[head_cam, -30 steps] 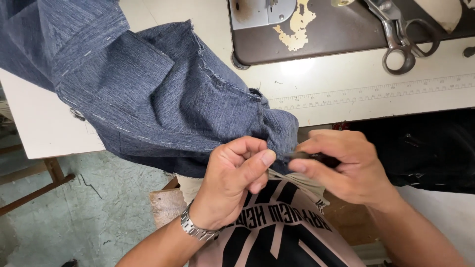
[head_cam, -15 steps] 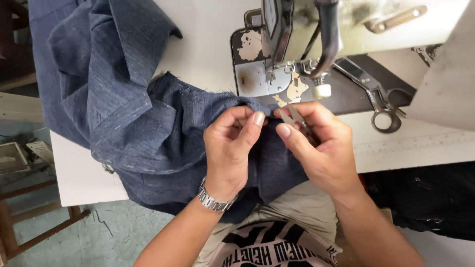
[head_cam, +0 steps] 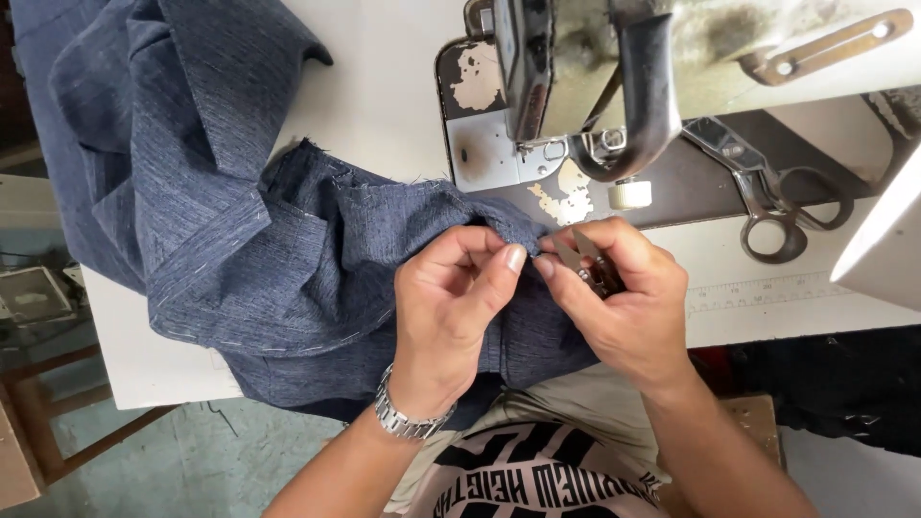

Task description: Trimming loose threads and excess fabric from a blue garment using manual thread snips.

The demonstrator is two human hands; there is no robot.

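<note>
On the white sewing table (head_cam: 384,86), by the worn machine (head_cam: 614,58), my left hand (head_cam: 451,307) pinches blue denim (head_cam: 288,259) while my right hand (head_cam: 624,297) grips small snips (head_cam: 585,264) above a teal floor (head_cam: 230,460).

The cloth (head_cam: 269,249) lies on the tabletop (head_cam: 384,86), left of the sewing machine (head_cam: 614,67). Scissors (head_cam: 767,192) lie right of the needle. Both hands meet just before the machine, at the cloth's edge.

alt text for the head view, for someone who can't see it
Two hands pinch an edge of dark blue fabric on a white table; the right hand holds small thread snips beside the left hand, below a sewing machine.
</note>
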